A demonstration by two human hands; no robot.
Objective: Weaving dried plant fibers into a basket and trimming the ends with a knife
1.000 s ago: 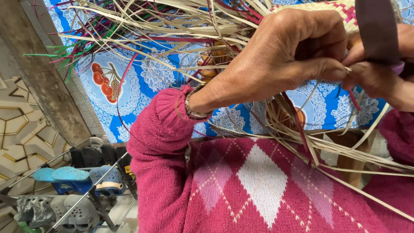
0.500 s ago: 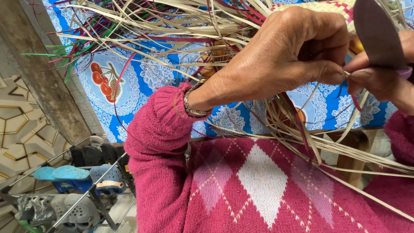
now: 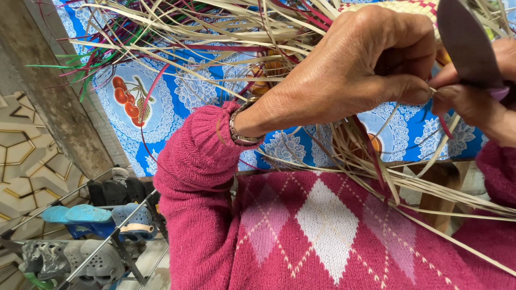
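My left hand (image 3: 355, 70) fills the upper middle of the view, its thumb and fingers pinched on a thin pale straw strip (image 3: 408, 123). My right hand (image 3: 475, 94) meets it at the right edge and grips a dark curved blade (image 3: 467, 40) while its fingertips touch the same strip. A woven piece (image 3: 400, 6) with pale and red strands shows just above the hands. Many loose pale, red and green strips (image 3: 177, 32) fan out to the left and trail down over my pink patterned sweater (image 3: 322, 231).
A blue cloth with white lace motifs and red fruit prints (image 3: 161, 102) lies under the strips. At lower left a metal rack (image 3: 102, 236) holds several shoes and sandals. A grey concrete post (image 3: 48, 91) and patterned tiles (image 3: 21, 166) stand at the left.
The view has shifted slightly; the dark blade in my right hand has tilted and moved a little left. Both hands keep their pinch on the strip.
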